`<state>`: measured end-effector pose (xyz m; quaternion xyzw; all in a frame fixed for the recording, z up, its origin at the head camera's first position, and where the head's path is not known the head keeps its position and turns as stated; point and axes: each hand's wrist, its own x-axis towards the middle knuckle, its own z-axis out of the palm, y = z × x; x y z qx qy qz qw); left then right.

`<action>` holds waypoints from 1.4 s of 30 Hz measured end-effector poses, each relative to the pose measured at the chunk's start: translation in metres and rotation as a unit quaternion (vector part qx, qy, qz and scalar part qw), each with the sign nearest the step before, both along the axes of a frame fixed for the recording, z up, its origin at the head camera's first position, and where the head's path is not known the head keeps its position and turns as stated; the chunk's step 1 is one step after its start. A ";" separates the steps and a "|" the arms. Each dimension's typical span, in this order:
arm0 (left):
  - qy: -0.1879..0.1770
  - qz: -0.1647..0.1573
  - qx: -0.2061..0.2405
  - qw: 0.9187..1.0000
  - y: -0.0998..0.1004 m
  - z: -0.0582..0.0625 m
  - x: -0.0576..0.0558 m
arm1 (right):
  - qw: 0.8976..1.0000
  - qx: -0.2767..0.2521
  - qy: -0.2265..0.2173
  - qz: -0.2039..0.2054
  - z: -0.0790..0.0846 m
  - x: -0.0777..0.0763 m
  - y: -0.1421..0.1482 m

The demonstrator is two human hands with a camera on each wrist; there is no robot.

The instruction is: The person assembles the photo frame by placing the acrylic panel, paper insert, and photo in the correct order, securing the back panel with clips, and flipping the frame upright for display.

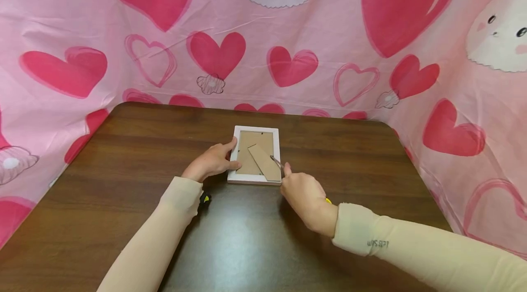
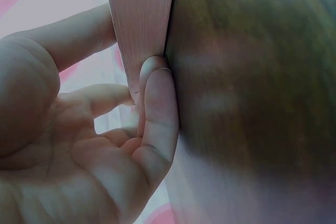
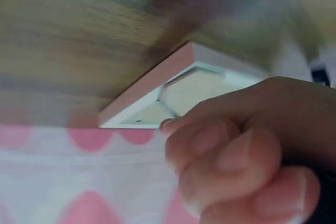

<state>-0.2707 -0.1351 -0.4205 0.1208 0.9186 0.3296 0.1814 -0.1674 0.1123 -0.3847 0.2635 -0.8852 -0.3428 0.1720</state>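
Note:
A white picture frame [image 1: 254, 181] lies face down on the table, its brown backing board [image 1: 251, 138] and slanted stand [image 1: 263, 163] facing up. At its left side my left hand [image 1: 211, 160] holds the edge. The thumb lies over the rim, and in the left wrist view the fingers [image 2: 160, 98] press against the side wall. My right hand [image 1: 304, 196], at the lower right corner, grips a slim metal tool [image 1: 277, 161] whose tip meets the backing's right edge. Curled fingers [image 3: 236, 166] hide the tool's handle, so its kind is unclear.
The dark wooden table [image 1: 123, 191] reaches out on both sides of the frame. Behind it and at the sides hangs a pink cloth [image 1: 255, 22] with hearts. Small dark metal tabs [image 1: 262, 133] sit at the backing's border.

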 end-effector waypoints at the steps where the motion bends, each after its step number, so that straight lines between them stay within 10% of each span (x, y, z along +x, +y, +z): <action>1: -0.002 0.002 0.000 1.000 -0.001 0.000 0.001 | 0.999 -0.027 -0.014 0.012 0.003 -0.004 0.005; 10: -0.002 -0.002 0.004 1.000 0.001 0.000 0.003 | 0.944 -0.212 -0.253 -0.014 0.028 -0.047 0.076; 17: -0.001 -0.001 0.004 1.000 0.001 0.001 0.002 | 0.902 -0.312 -0.295 -0.036 0.022 -0.061 0.094; 28: 0.007 0.000 0.018 1.000 0.001 -0.005 0.001 | 0.857 -0.315 -0.397 -0.095 0.005 -0.080 0.085; 42: 0.013 0.002 0.014 1.000 -0.001 -0.002 0.000 | 0.840 -0.332 -0.427 -0.043 0.010 -0.090 0.085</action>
